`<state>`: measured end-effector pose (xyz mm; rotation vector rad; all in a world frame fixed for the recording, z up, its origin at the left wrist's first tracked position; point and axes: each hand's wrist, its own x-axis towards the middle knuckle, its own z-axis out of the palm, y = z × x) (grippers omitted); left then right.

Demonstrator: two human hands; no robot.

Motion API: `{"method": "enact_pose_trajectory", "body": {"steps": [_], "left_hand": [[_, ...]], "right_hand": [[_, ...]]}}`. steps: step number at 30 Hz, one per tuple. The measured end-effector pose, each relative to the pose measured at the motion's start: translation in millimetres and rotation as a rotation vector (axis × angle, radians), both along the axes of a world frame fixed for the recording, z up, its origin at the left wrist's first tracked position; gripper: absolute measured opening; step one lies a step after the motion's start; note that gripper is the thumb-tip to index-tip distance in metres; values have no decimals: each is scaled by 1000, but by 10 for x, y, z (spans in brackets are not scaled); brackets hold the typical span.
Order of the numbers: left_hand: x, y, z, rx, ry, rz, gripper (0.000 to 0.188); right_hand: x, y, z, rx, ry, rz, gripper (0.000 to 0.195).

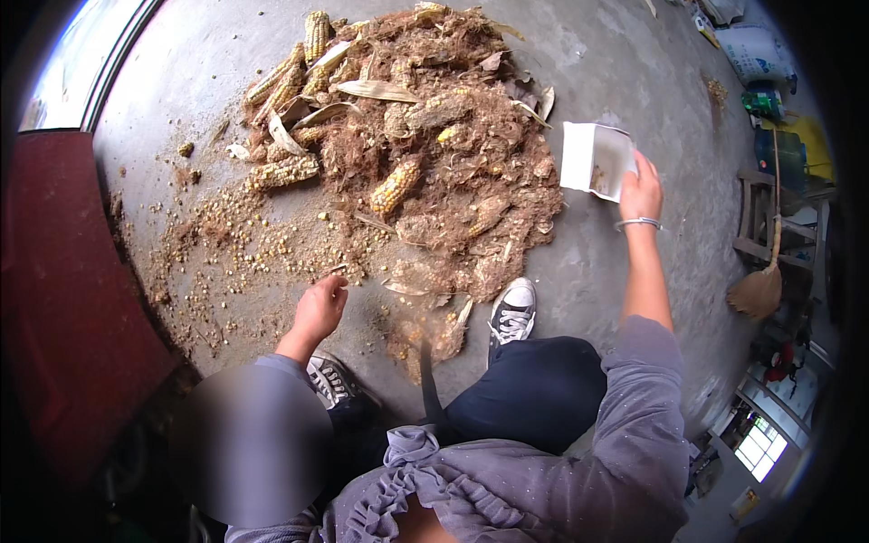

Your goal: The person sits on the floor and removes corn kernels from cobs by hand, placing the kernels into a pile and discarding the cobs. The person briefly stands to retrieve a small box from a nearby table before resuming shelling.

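My right hand [641, 190], with a bracelet at the wrist, grips the edge of a small white open box [597, 161] to the right of the pile. A little brownish residue lies inside the box. My left hand [326, 302] is low over scattered corn kernels [251, 248], a small dark thing at its fingertips; what it is cannot be told. A heap of brown corn silk and husk debris [461, 183] spreads over the floor before me. Corn cobs lie in and on it, among them a yellow cob [395, 184] near its middle and several at its upper left.
My sneakers [514, 315] stand at the heap's near edge. A dark red panel [61, 285] borders the left side. At the right are a broom [757, 292], a wooden rack [753, 210], a green bottle [764, 103] and a white sack [757, 54].
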<state>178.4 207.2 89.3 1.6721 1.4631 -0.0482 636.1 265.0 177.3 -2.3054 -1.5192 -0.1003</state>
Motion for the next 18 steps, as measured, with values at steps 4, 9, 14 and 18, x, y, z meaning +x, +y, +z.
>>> {"method": "enact_pose_trajectory", "body": {"steps": [4, 9, 14, 18], "left_hand": [[75, -106, -7, -18, 35, -26, 19], [121, -250, -73, 8, 5, -34, 18], [206, -259, -107, 42, 21, -10, 18], [146, -305, -228, 67, 10, 56, 17]], "right_hand": [[-223, 262, 84, -4, -19, 130, 26], [-417, 627, 46, 70, -3, 278, 25], [-446, 608, -231, -65, -25, 197, 43], [-517, 576, -256, -21, -94, 206, 50]]}}
